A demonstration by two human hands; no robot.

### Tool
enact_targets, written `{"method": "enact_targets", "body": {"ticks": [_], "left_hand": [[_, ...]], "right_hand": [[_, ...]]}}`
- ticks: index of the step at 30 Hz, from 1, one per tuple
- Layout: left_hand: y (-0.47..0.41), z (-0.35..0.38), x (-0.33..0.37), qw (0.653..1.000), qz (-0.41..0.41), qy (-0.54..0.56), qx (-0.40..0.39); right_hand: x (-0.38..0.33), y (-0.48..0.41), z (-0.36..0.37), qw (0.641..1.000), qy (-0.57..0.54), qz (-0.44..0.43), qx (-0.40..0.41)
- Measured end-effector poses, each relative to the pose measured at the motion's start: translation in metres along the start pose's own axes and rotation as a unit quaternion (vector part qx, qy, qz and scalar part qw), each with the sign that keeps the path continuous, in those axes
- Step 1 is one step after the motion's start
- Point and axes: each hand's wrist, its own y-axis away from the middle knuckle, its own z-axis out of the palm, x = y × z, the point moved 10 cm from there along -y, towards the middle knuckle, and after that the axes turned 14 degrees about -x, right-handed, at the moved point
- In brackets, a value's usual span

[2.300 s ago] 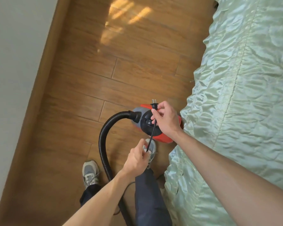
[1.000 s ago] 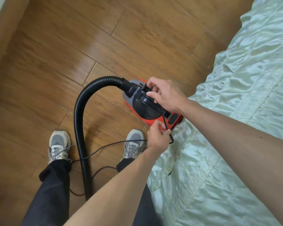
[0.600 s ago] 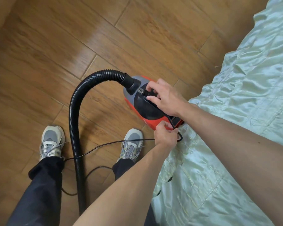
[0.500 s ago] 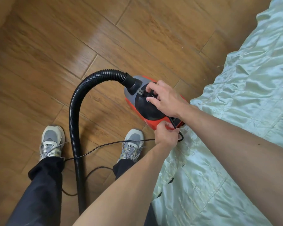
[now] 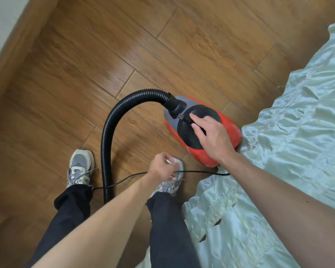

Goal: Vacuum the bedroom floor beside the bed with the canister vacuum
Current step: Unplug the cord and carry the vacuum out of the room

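Wood-plank floor (image 5: 85, 78), glossy brown, with a baseboard (image 5: 14, 47) along its far-left edge. Canister vacuum (image 5: 226, 132): red shell, grey nose, black oval top; stands on the floor, touching the edge of the bed (image 5: 298, 132). Bedspread: pale green quilted satin. Black ribbed hose (image 5: 112, 120): leaves the grey nose, arcs over and runs down between my shoes (image 5: 79, 167). Thin black power cord (image 5: 201, 172): runs across the floor from the bed edge toward my feet. My right hand (image 5: 213, 138): grip narrow, pinching the cord's plug (image 5: 184, 118) on the canister top. My left hand (image 5: 162, 168): grip closed round the cord, above my right shoe.
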Motion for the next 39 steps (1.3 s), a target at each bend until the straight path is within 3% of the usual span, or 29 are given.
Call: {"method": "enact_targets", "body": {"ticks": [6, 12, 24, 33, 39], "left_hand": [[0.039, -0.153, -0.045, 0.975, -0.055, -0.094, 0.195], [0.055, -0.221, -0.054, 0.948, -0.058, -0.139, 0.281], [-0.003, -0.23, -0.063, 0.966, -0.016, -0.096, 0.238], [-0.021, -0.241, -0.073, 0.957, -0.065, -0.138, 0.248], [-0.013, -0.236, -0.074, 0.968, 0.0, -0.097, 0.23]], "right_hand": [[0.005, 0.005, 0.007, 0.999, -0.041, 0.011, -0.005], [0.023, 0.015, 0.007, 0.997, -0.053, 0.062, -0.002], [0.031, 0.019, 0.007, 0.996, -0.057, 0.056, 0.049], [0.032, 0.016, 0.008, 0.997, -0.053, 0.023, 0.045], [0.03, 0.014, 0.006, 0.995, -0.079, 0.021, 0.05]]}}
